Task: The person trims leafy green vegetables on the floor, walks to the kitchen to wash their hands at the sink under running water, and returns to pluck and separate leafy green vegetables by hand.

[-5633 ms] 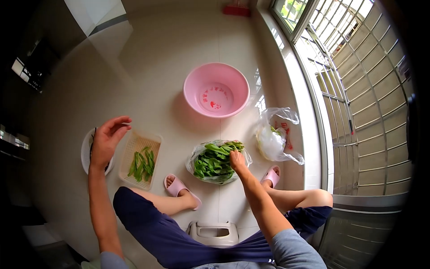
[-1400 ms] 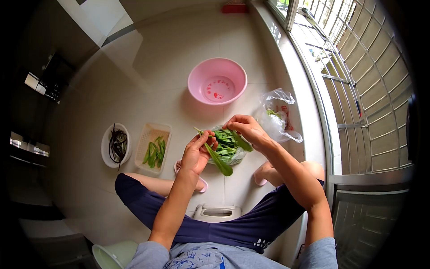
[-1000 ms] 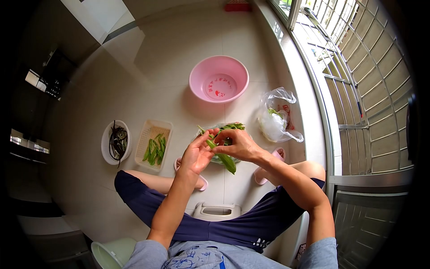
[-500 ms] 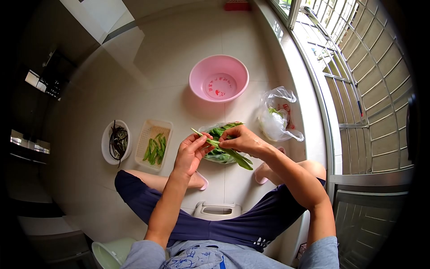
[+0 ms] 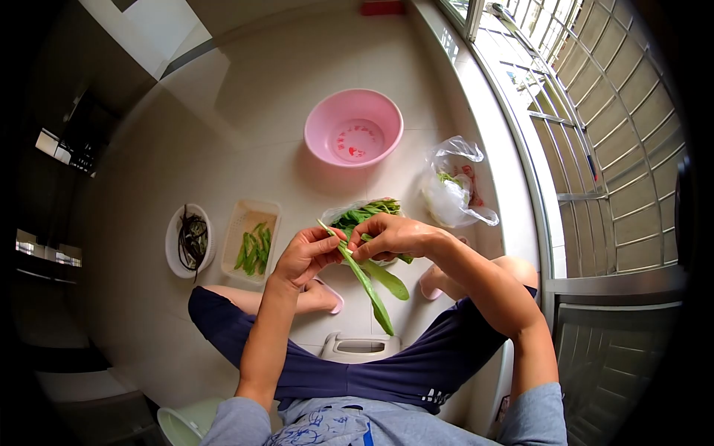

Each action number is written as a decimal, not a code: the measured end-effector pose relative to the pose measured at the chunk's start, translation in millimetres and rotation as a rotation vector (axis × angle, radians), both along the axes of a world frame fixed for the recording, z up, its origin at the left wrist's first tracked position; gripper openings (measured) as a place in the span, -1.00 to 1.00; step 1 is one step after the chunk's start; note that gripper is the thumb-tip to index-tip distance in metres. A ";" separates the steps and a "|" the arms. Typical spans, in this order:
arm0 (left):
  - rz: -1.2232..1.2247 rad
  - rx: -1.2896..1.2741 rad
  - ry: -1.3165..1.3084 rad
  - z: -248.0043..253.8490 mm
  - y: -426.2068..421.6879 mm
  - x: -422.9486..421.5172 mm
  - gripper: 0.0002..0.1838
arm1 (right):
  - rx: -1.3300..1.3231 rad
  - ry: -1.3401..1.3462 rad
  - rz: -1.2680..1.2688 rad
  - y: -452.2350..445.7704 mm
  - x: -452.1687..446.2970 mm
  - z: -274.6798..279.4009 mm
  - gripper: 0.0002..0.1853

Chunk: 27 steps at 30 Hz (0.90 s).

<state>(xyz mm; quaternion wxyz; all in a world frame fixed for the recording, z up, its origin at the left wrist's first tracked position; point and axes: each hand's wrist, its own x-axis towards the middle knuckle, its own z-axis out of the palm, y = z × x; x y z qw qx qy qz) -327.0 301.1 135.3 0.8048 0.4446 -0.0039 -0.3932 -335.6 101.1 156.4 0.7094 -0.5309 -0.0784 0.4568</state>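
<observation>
Between finger and thumb, my left hand (image 5: pixel 309 254) pinches a pale green stalk of a leafy vegetable (image 5: pixel 364 281), whose long leaf hangs down toward my lap. My right hand (image 5: pixel 398 236) is closed on a separate leaf (image 5: pixel 389 281) right beside it, the fingertips of both hands almost meeting. Under and behind my hands, a clear plastic bag holds a heap of leafy greens (image 5: pixel 353 217), partly hidden. To the left, a rectangular basket (image 5: pixel 242 217) contains several green leaves (image 5: pixel 254 249).
A round white basket (image 5: pixel 172 249) with dark, thin pods or stems (image 5: pixel 193 236) stands at far left. Beyond the bag is a pink basin (image 5: pixel 314 134). A plastic bag (image 5: pixel 448 195) lies by the right wall, and a pale green bucket (image 5: pixel 178 424) is at lower left.
The leaves, bunched together before, are now spread into two, one hanging lower toward my lap. My right hand has shifted slightly down and left. The view has shifted a little.
</observation>
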 end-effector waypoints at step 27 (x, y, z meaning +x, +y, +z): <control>0.137 -0.204 -0.189 -31.7 -6.9 -8.0 -0.90 | -0.151 -0.241 -0.230 10.8 -4.3 -19.3 -0.83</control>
